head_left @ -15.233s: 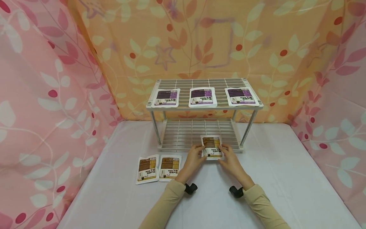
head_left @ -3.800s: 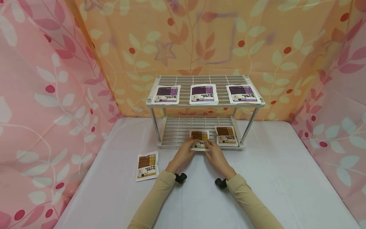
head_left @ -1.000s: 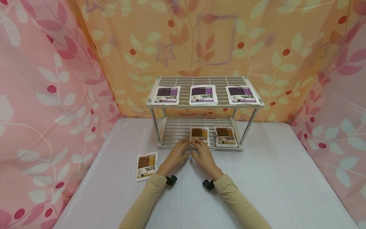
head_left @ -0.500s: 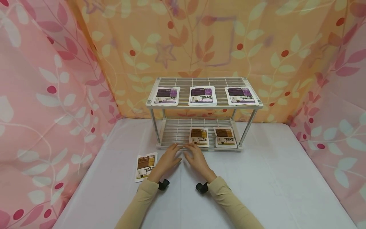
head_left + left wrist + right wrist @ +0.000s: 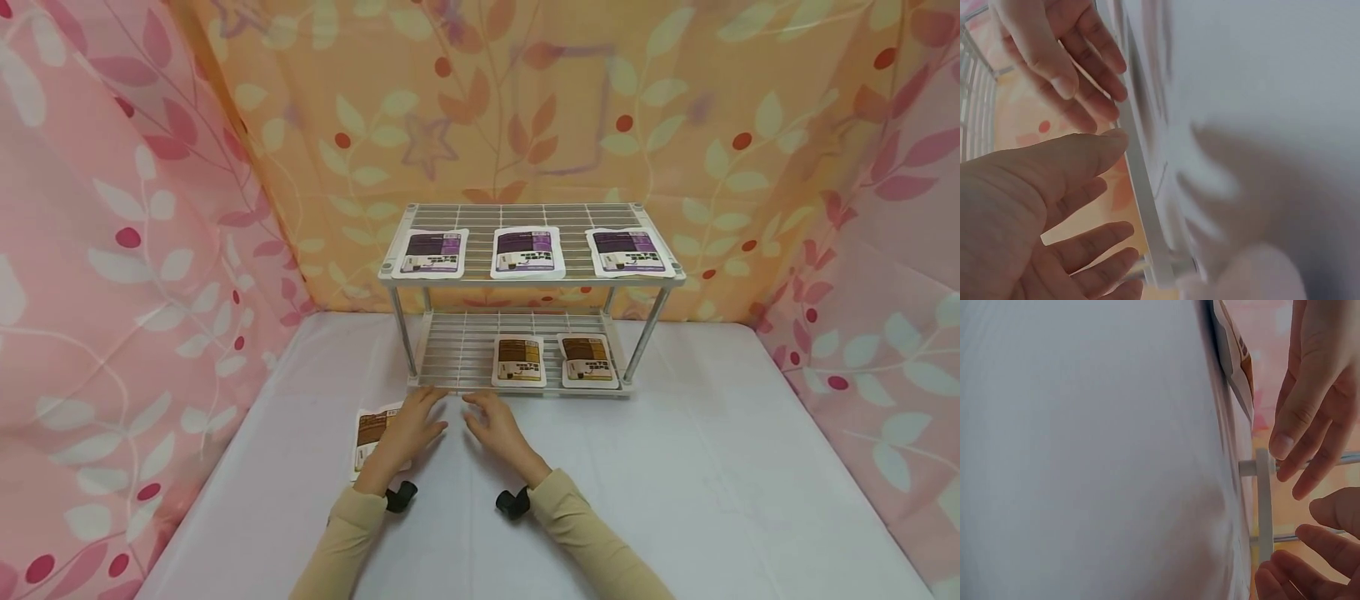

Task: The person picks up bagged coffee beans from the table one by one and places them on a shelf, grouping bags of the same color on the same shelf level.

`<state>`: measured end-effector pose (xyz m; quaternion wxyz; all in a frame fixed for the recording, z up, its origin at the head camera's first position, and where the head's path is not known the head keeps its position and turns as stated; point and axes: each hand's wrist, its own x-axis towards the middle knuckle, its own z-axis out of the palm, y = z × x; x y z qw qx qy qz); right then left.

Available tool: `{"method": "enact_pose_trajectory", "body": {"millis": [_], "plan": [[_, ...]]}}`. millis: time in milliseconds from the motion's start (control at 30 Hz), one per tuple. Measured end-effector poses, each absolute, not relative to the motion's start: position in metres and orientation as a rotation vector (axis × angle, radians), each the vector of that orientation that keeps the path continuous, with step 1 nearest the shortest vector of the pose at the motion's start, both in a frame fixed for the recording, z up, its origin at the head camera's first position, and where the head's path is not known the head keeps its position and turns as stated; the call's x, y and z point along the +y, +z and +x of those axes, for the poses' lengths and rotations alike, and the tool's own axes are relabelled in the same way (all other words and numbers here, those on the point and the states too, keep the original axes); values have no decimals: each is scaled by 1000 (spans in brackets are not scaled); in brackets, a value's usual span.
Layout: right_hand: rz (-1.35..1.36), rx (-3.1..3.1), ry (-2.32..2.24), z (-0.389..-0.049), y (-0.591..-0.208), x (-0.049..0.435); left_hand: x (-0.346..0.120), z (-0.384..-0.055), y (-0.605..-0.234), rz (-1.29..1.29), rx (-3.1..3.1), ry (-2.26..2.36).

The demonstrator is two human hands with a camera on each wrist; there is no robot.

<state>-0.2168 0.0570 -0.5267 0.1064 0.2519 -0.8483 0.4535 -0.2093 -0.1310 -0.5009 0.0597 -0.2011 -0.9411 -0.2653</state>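
My left hand (image 5: 405,433) hovers with loosely bent fingers, its wrist side covering part of a flat white pouch with a brown label (image 5: 372,429) on the table. Facing it is my right hand (image 5: 501,432), also with nothing in its grasp, in front of the wire rack. Two more brown-labelled pouches lie side by side on the rack's lower shelf, a middle pouch (image 5: 519,361) and a right pouch (image 5: 587,361). Both wrist views show the fingers spread and apart, and the right wrist view catches the table pouch (image 5: 1235,359) edge-on.
The two-tier white wire rack (image 5: 532,283) stands at the back of the table. Its upper shelf carries three purple-labelled pouches, among them a centre one (image 5: 527,252). White cloth (image 5: 675,500) covers the table, and floral curtains (image 5: 427,108) enclose it on three sides.
Two brown pouches have gone from hands and table onto the lower shelf, right one first. Both hands have since let go of the middle pouch and drawn back leftward, toward the table pouch.
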Motion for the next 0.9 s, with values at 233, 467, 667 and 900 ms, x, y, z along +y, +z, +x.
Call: {"method": "enact_pose_trajectory", "body": {"millis": [233, 467, 667, 900], "plan": [[793, -2539, 1382, -213, -529, 47, -147, -205, -504, -570, -2842, -751], [836, -2535, 1468, -210, -528, 39, -161, -199, -501, -523, -2876, -759], [870, -2547, 1534, -209, -529, 31, -174, -195, -500, -453, -2883, -776], [972, -2555, 1567, -207, -531, 20, -189, -190, -503, -390, -2893, -773]]}}
